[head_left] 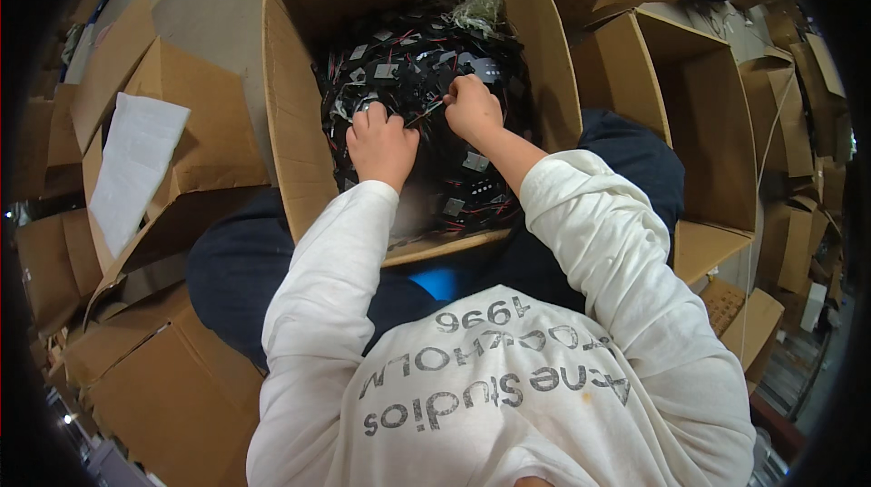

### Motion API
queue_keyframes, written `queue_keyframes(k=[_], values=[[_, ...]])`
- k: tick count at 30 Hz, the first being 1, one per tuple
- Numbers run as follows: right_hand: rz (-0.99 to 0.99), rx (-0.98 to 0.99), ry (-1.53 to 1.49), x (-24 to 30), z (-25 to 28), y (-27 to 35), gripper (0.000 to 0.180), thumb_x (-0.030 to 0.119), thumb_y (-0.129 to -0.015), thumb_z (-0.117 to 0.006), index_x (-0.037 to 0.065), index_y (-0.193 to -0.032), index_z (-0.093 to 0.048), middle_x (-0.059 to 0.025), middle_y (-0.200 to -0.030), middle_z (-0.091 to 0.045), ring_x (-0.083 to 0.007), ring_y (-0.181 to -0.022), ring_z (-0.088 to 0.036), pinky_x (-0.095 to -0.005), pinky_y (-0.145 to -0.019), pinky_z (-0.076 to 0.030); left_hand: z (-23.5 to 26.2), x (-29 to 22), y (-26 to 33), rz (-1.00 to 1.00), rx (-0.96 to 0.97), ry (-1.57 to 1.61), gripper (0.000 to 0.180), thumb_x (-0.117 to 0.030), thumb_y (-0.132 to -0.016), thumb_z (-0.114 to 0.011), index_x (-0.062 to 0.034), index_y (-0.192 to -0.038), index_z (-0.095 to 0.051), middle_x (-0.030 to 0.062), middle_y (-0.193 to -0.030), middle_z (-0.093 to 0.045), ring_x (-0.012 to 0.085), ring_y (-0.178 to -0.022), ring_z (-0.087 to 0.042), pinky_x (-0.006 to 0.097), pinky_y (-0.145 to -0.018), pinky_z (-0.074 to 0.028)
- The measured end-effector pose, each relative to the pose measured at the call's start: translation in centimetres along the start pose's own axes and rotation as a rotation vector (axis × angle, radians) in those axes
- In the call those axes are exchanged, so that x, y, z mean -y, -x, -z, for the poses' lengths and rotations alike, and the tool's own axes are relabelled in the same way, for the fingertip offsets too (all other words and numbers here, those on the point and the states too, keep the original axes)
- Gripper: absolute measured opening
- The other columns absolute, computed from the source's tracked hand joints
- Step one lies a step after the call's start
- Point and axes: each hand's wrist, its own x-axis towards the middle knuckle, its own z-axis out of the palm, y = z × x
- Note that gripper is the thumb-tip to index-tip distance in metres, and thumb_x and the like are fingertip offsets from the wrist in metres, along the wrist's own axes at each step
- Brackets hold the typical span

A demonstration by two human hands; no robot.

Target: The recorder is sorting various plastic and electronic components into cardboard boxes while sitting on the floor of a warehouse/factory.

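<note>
A large open cardboard box (pixel 299 115) stands between my legs, holding a heap of small black electronic parts (pixel 386 72) with silvery squares and thin red and black wires. My left hand (pixel 381 147) rests palm down on the heap, its fingers a little apart and their tips partly lost among the parts. Just to its right and farther in, my right hand (pixel 474 108) is closed in a pinch. Thin wires run between the two hands, close to the right fingertips. What the pinch holds is too small to make out.
A tangle of pale stringy material (pixel 478 12) lies at the box's far right corner. On the left, a white foam sheet (pixel 141 165) leans on an open carton (pixel 204 129). Another open carton (pixel 703 124) stands at the right, with more cardboard around.
</note>
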Motion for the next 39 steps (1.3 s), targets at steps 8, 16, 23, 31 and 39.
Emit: queue_keyframes(k=[8,16,23,31,39], values=[[0.063,-0.001,0.038,0.1,-0.7,0.0,0.016,0.020,-0.090,-0.068,0.010,-0.103,-0.070,-0.0090,-0.116,-0.065,-0.0302,-0.116,-0.061,-0.0471,-0.096,-0.048,0.0,0.6,0.2,0.166,0.275,0.142,0.029,-0.035,-0.087,-0.065,-0.0101,-0.096,-0.077,0.0111,-0.105,-0.069,0.0313,-0.102,-0.064,0.047,-0.087,-0.049],[0.498,0.394,0.112,0.0,-0.7,0.0,0.063,0.037,-0.078,-0.083,0.023,-0.136,-0.064,-0.0082,-0.143,-0.044,-0.0336,-0.136,-0.038,-0.0435,-0.111,-0.036,-1.6,4.0,2.0,0.086,0.613,0.446,0.039,-0.035,-0.094,-0.059,-0.0016,-0.107,-0.072,0.0226,-0.109,-0.071,0.0437,-0.108,-0.065,0.049,-0.097,-0.051],[0.206,0.251,-0.374,-6.6,2.7,-4.7,0.047,0.039,-0.079,-0.087,0.005,-0.108,-0.074,-0.0135,-0.110,-0.070,-0.0296,-0.101,-0.067,-0.0402,-0.090,-0.052,7.0,2.5,-4.2,0.088,1.076,0.389,0.038,-0.043,-0.098,-0.059,-0.0089,-0.110,-0.070,0.0065,-0.091,-0.071,0.0203,-0.078,-0.065,0.037,-0.073,-0.051],[0.332,-0.574,-1.170,-7.0,26.4,-4.0,0.009,0.016,-0.095,-0.075,0.011,-0.101,-0.070,0.0018,-0.086,-0.066,-0.0116,-0.071,-0.057,-0.0333,-0.067,-0.044,14.1,6.4,-3.7,0.469,1.321,0.614,0.035,-0.048,-0.100,-0.057,-0.0238,-0.126,-0.057,-0.0079,-0.094,-0.056,0.0077,-0.077,-0.053,0.028,-0.067,-0.039],[-0.304,-0.932,-1.918,-19.8,30.7,-8.2,0.023,0.016,-0.100,-0.053,0.010,-0.078,-0.051,0.0014,-0.067,-0.048,-0.0154,-0.058,-0.048,-0.0338,-0.061,-0.044,-9.2,4.7,3.1,0.209,1.054,0.307,0.074,-0.045,-0.093,-0.066,-0.0041,-0.150,-0.043,0.0247,-0.150,-0.051,0.0431,-0.133,-0.055,0.046,-0.109,-0.047]])
